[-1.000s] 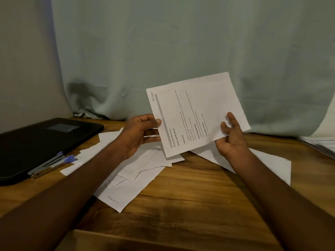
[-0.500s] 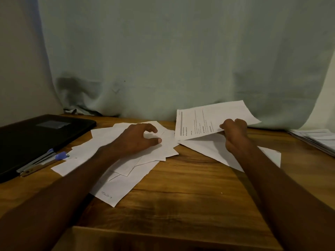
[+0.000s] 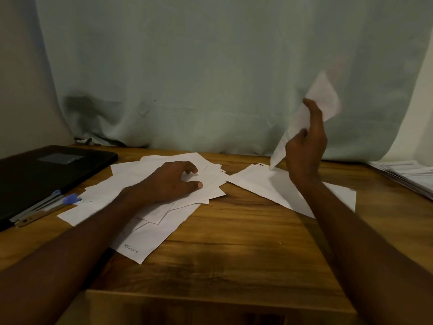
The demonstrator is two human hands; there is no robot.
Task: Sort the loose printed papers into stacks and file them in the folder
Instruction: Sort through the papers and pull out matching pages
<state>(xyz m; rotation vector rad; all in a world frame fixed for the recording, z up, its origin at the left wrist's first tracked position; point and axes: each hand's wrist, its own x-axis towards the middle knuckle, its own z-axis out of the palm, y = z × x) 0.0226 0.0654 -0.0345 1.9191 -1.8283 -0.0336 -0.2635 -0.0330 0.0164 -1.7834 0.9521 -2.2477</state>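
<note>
The left hand (image 3: 174, 181) rests on a messy pile of loose papers (image 3: 164, 216) on the left side of the wooden table (image 3: 234, 242). Its fingers are bent and the tips touch the top sheet. It presses down and does not lift any paper. The sheets lie over each other at odd angles, so it is hard to count them. Most look blank from here. One near corner has small writing, but it is too tiny to read.

The right hand (image 3: 307, 141) is up in the air on the right, above the table. It holds one sheet (image 3: 321, 99) between its thumb and fingers. The sheet stands up and bends, and it is blurry. Its low end hangs close to the table. The hand hides part of it, and no words on it can be read.

Under the right arm lies another white paper (image 3: 264, 184), flat on the table. The arm covers part of it.

Far on the left is a black folder (image 3: 46, 170), shut, with its left side cut off by the picture edge. A pen (image 3: 46, 207) with a blue end lies just beside it, along its near edge.

At the far right edge is a stack of printed papers (image 3: 407, 174), only partly in the picture. A pale curtain (image 3: 210, 66) hangs behind the table.
</note>
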